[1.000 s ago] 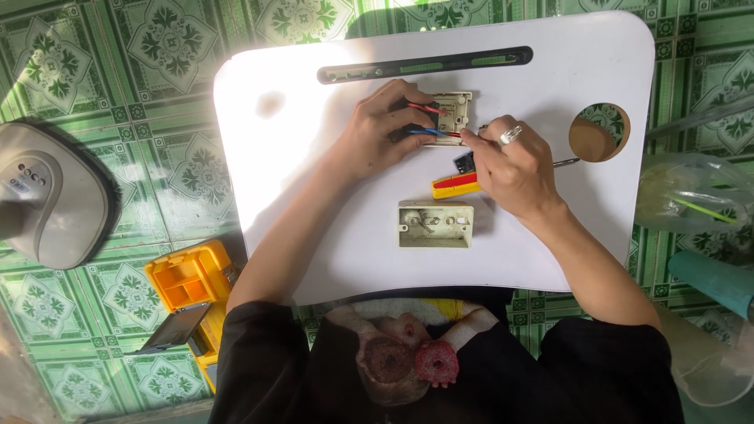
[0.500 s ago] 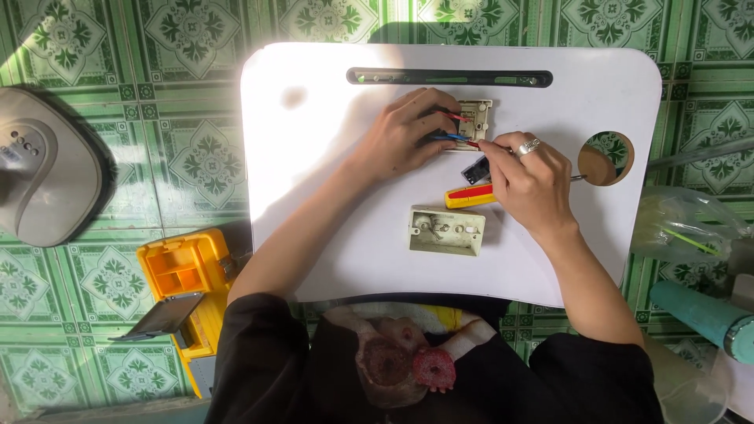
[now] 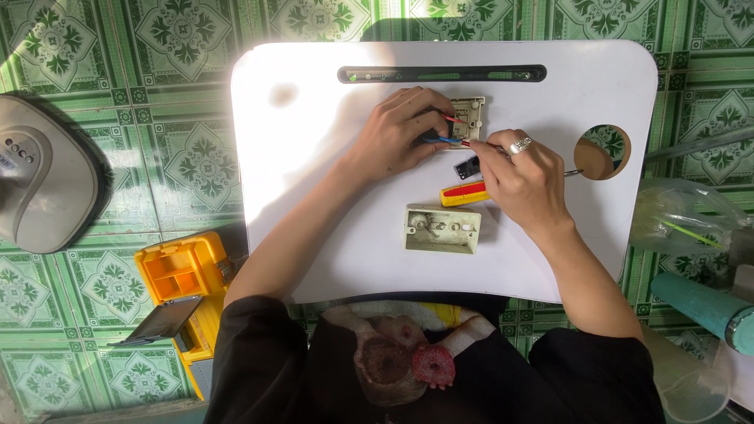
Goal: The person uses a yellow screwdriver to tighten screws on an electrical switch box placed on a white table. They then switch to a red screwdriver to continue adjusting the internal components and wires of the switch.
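Note:
My left hand [image 3: 400, 133] rests on the white lap table [image 3: 314, 157] and holds a cream switch plate [image 3: 470, 118] with red and blue wires [image 3: 448, 140] running into it. My right hand [image 3: 522, 180], a ring on one finger, pinches the wire ends just right of the plate. A red and yellow screwdriver [image 3: 463, 193] lies under my right hand, its metal tip [image 3: 574, 173] showing on the far side. A small black part [image 3: 466, 166] lies by it. A cream switch back box [image 3: 442, 228] lies open side up nearer to me.
The table has a dark slot [image 3: 441, 74] along its far edge and a round cup hole [image 3: 602, 152] at the right. A yellow toolbox [image 3: 182, 283] and a grey fan base [image 3: 43, 184] stand on the green tiled floor at left. A plastic bag [image 3: 683, 224] lies at right.
The view has shifted, so the table sits a little lower and to the right. Both hands stay at the switch plate and wires, with only small finger movements.

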